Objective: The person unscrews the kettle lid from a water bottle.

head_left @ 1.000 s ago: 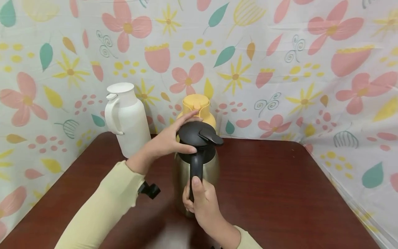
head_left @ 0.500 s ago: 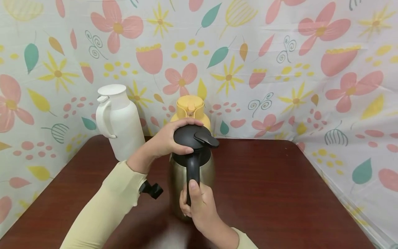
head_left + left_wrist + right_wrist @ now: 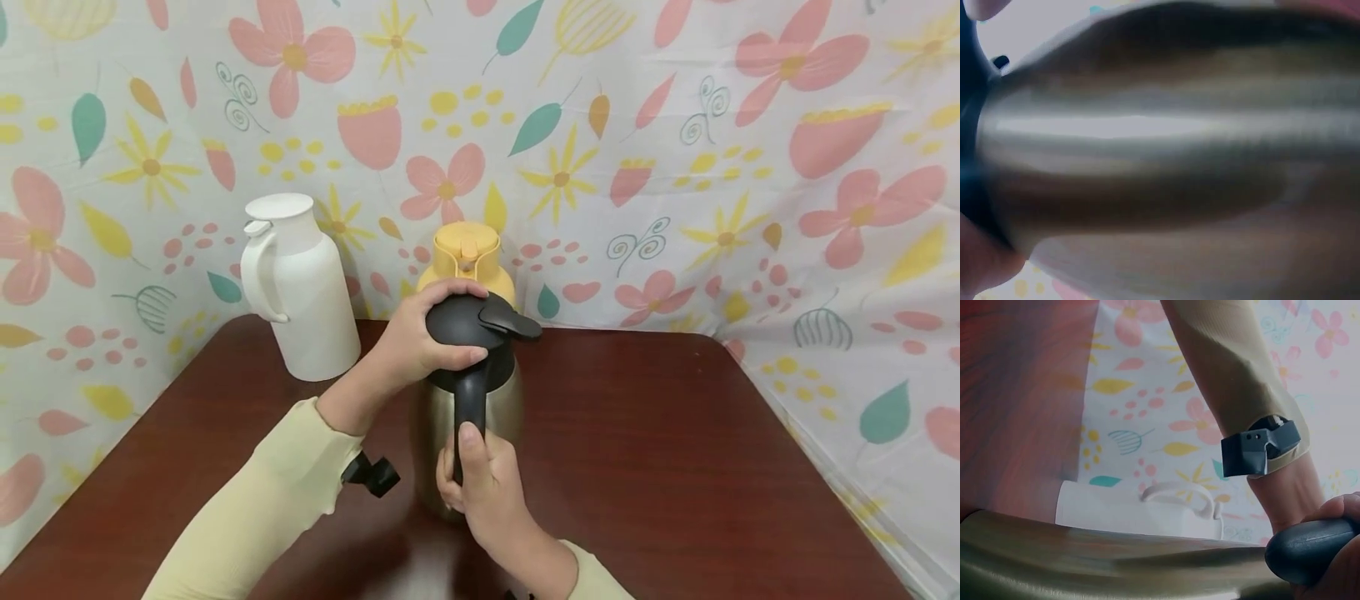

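A steel vacuum jug (image 3: 504,414) stands upright in the middle of the table, its black handle (image 3: 470,408) facing me. My left hand (image 3: 411,340) grips the black lid (image 3: 457,320) at the jug's mouth, thumb on the near side and fingers around the far left. The lid's lever (image 3: 512,322) points right. My right hand (image 3: 491,487) holds the handle low down, thumb on top. The jug's shiny body (image 3: 1147,125) fills most of the left wrist view. In the right wrist view the handle end (image 3: 1307,553) shows beside my fingers. Whether the lid is fully seated cannot be told.
A white jug (image 3: 307,283) stands at the back left of the dark red table (image 3: 637,442). Directly behind the steel jug is a yellow jug (image 3: 487,265), partly hidden. A flower-patterned curtain (image 3: 570,100) hangs behind the table and along its sides.
The lid has turned a little anticlockwise under my left hand; its lever now points more squarely right. My right hand keeps its hold on the handle. The head view has shifted slightly.
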Motion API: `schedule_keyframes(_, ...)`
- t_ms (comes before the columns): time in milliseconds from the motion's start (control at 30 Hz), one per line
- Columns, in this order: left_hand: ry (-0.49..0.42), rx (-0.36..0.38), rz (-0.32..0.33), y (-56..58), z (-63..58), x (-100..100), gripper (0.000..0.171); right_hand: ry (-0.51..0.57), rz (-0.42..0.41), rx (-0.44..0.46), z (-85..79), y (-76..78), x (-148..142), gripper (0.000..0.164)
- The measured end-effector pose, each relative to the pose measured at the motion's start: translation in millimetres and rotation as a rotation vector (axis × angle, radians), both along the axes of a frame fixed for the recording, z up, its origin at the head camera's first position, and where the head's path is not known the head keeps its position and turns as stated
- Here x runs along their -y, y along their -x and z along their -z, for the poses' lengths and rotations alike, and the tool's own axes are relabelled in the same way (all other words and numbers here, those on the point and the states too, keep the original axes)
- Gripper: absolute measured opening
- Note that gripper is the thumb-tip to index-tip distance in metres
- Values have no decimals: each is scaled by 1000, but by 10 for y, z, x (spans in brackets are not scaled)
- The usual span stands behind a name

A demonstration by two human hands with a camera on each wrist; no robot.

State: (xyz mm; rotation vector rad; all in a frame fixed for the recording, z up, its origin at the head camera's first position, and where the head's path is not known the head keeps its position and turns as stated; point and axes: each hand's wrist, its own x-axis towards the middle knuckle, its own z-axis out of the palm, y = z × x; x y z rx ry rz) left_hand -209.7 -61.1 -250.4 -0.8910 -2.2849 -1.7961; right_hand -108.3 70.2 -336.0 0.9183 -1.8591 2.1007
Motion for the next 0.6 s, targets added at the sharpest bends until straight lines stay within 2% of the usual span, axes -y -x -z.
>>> schedule_keyframes(167, -17, 20, -106, -89, 11, -79, 59, 15, 10, 7, 12, 6, -1, 60)
schedule_keyframes(333, -25, 107, -212, -205, -22, -152, 59, 9, 21, 20, 25, 21, 0, 61)
schedule_keyframes(467, -24, 155, -224, -249, -54, -160, 57, 13, -5, 16, 14, 29, 2, 61)
schedule_keyframes(533, -10, 157, -208, -247, -67, -126, 57, 18, -25, 13, 4, 30, 11, 60)
schedule_keyframes(600, 2, 157, -155, -223, -77, -60, 60, 22, -41, 4, -1, 30, 24, 59)
